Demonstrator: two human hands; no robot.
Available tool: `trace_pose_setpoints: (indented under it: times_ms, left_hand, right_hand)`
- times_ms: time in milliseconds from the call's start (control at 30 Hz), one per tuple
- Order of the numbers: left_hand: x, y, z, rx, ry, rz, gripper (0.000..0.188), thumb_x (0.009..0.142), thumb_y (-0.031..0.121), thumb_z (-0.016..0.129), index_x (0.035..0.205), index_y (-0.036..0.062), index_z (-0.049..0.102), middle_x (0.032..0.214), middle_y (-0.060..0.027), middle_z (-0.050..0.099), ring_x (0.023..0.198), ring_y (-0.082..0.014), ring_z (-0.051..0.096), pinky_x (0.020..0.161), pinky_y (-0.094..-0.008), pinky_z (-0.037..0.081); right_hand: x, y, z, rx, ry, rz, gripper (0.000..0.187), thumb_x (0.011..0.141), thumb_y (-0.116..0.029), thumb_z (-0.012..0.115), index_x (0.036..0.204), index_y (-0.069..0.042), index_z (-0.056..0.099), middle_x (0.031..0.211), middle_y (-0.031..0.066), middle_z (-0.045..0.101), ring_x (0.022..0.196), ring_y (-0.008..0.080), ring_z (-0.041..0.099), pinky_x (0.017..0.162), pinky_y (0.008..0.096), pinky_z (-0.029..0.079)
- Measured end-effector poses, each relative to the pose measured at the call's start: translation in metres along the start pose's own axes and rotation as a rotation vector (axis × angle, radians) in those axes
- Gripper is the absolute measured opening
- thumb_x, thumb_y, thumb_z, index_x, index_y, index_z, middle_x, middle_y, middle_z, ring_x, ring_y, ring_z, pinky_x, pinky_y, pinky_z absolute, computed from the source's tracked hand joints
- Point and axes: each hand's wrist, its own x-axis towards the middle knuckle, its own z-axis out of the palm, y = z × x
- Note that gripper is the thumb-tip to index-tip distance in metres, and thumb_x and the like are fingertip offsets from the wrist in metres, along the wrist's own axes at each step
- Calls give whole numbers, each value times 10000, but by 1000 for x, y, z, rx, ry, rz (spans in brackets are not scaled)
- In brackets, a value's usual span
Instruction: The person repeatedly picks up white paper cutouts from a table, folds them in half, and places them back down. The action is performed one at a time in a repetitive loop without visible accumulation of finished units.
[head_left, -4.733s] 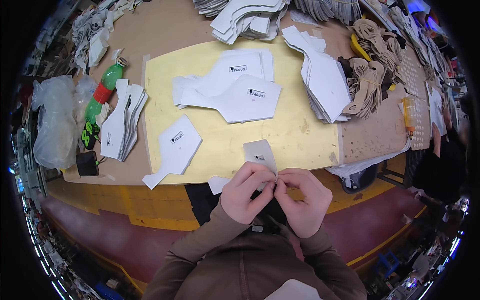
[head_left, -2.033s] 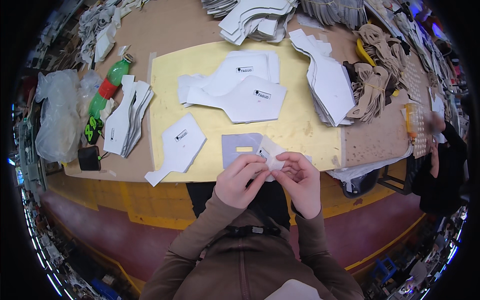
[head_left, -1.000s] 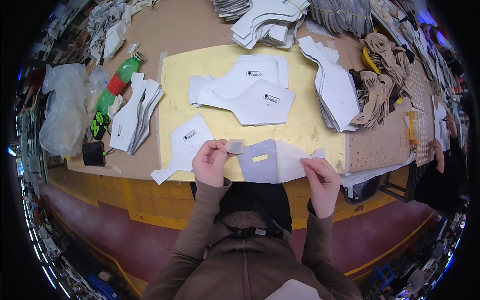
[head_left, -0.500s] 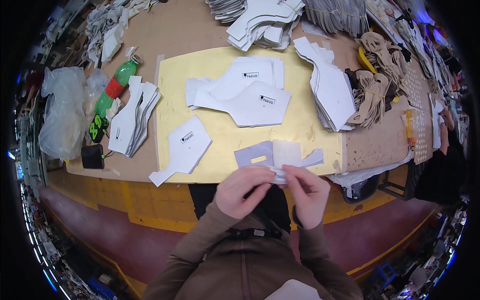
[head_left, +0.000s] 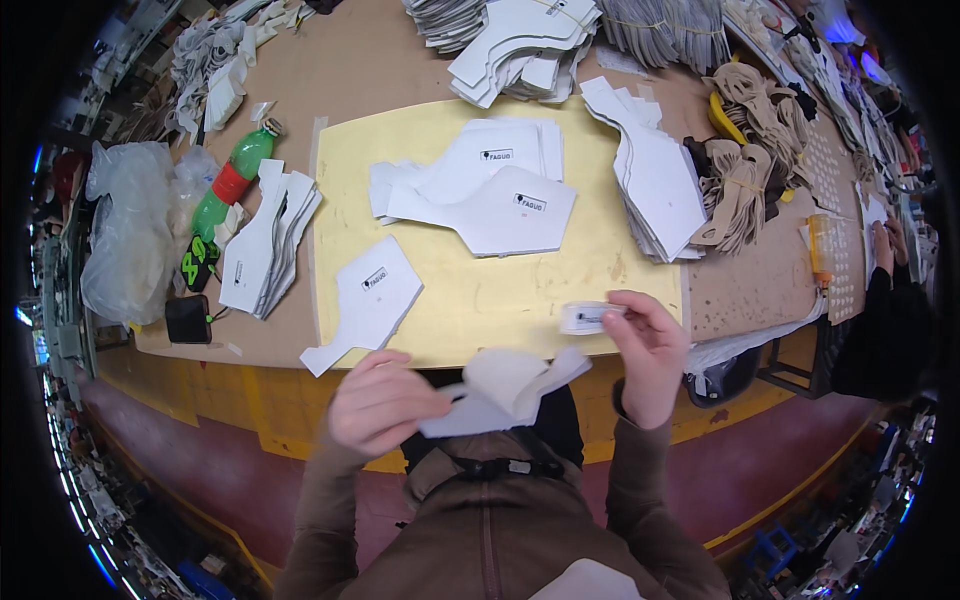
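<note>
My left hand pinches the left end of a pale grey flat piece with a loose cream flap, held off the table's near edge in front of my body. Motion blurs this piece. Off to the right, my right hand grips a small stack of white printed labels between thumb and fingers, above the yellow sheet. On that sheet lie a single white shoe-shaped cut piece, nearest my left hand, and a fanned pile of similar white pieces farther back.
White cut pieces stand in stacks at the left, right and back. A green bottle, clear plastic bags and a black wallet-like case are at left. Beige strap bundles lie right; another person's hands show beyond.
My hands have parted. The left has drawn the grey piece off the yellow sheet toward my body and left; the right has moved right and up with the labels.
</note>
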Motion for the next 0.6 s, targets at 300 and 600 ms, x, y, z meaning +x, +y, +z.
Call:
trace_pose_setpoints:
  times_ms: [300, 600]
  left_hand:
    - [17, 30, -34, -238, -135, 7, 275, 787, 156, 852, 1006, 19, 761, 864, -63, 746, 695, -212, 657, 784, -325, 529]
    - [39, 10, 54, -899, -243, -573, 628, 822, 119, 857, 1362, 26, 551, 1004, -81, 750, 934, -157, 695, 833, -294, 539]
  right_hand:
    - [-12, -32, 28, -324, -530, -233, 510, 832, -121, 822, 1293, -22, 627, 1126, 127, 675, 1006, 284, 653, 894, 356, 534]
    - [-38, -32, 13, -208, -548, 138, 332, 838, 24, 771, 1167, 36, 732, 889, 101, 755, 778, 106, 695, 710, 254, 555]
